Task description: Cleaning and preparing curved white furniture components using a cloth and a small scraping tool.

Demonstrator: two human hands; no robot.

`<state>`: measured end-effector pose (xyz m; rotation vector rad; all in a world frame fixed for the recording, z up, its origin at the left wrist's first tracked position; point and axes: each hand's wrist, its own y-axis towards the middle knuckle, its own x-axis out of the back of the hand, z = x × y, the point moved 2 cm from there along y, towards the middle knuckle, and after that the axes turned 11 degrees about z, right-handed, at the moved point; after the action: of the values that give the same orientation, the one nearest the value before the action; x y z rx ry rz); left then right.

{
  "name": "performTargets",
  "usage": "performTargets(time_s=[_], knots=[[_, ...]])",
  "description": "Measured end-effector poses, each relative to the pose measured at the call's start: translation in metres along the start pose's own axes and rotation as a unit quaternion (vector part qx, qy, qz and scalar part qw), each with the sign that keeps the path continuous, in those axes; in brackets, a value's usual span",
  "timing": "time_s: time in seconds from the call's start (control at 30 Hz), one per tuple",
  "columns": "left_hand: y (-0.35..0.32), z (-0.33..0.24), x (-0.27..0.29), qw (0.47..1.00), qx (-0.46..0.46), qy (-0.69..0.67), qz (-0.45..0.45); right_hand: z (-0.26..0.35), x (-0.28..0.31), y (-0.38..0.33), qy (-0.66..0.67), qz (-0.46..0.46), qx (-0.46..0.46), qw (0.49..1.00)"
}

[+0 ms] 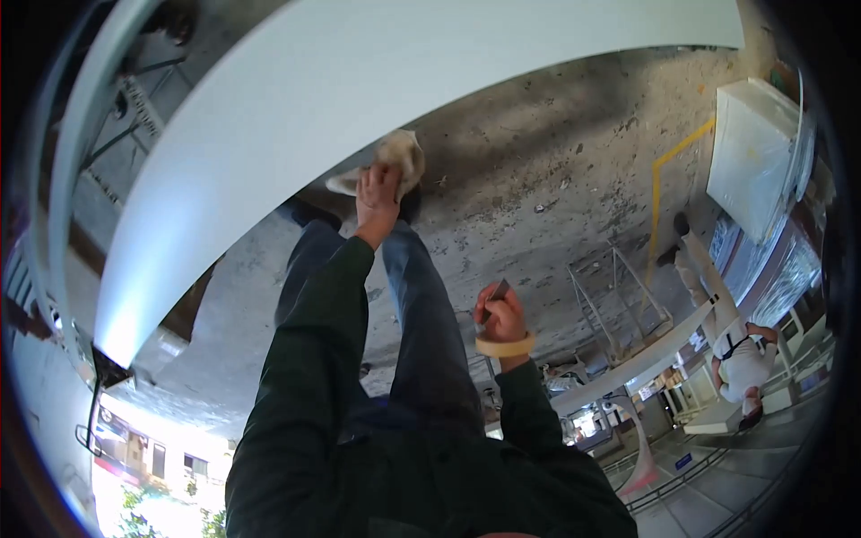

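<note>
A large, smooth white panel (359,67) curves across the upper part of the view. At its near edge my left hand (378,197) is closed on a crumpled beige cloth (401,154), which lies against that edge. Further right and nearer to me, my right hand (505,321) is raised off the panel, its fingers closed round a small, flat, dark grey piece (496,294); its exact kind cannot be made out. A roll of tan tape (504,346) sits round my right wrist like a bracelet.
Worn concrete floor (538,179) with a yellow line (656,193) stretches beyond the panel. A metal frame stand (619,305) is to the right. Further right, a person (740,359) stands near a plastic-wrapped white block (753,161).
</note>
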<state>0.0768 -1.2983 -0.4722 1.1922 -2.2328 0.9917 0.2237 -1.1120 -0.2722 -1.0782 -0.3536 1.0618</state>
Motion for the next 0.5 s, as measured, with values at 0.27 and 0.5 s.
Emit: performTargets(time_s=[0.27, 0.5], knots=[[0.049, 0.048, -0.091, 0.975, -0.116, 0.173, 0.083, -0.024, 0.039, 0.025, 0.032, -0.026, -0.001, 0.999], [0.000, -0.002, 0.014, 0.976, -0.183, 0.042, 0.107, 0.001, 0.008, 0.010, 0.005, 0.064, 0.084, 0.994]])
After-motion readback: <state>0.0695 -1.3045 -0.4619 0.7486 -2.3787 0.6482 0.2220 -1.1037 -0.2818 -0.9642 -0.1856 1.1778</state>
